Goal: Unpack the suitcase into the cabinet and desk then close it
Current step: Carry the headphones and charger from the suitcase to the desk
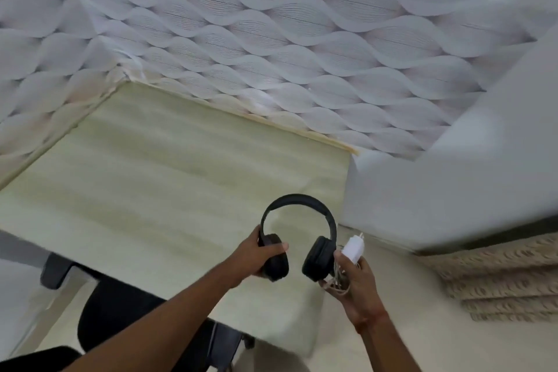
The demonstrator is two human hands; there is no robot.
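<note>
A pale wood-grain desk (169,166) fills the middle of the view. Behind it and to its left runs wallpaper (271,39) printed with grey wavy leaf shapes (peeling slightly at the corner). To the desk's right stands a plain white cabinet (453,184). Below the desk's near edge sits a black office chair (120,311) on a light floor (347,341).

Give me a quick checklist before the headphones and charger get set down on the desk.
1. Left hand grips the headphones by one earcup: ok.
2. Right hand holds the white charger and its cable: ok.
3. Bare desk surface ahead of both hands: ok.
4. Cable free of the headphones: cannot tell.
5. Chair clear of the desk edge: not ok, it sits partly under it.
</note>
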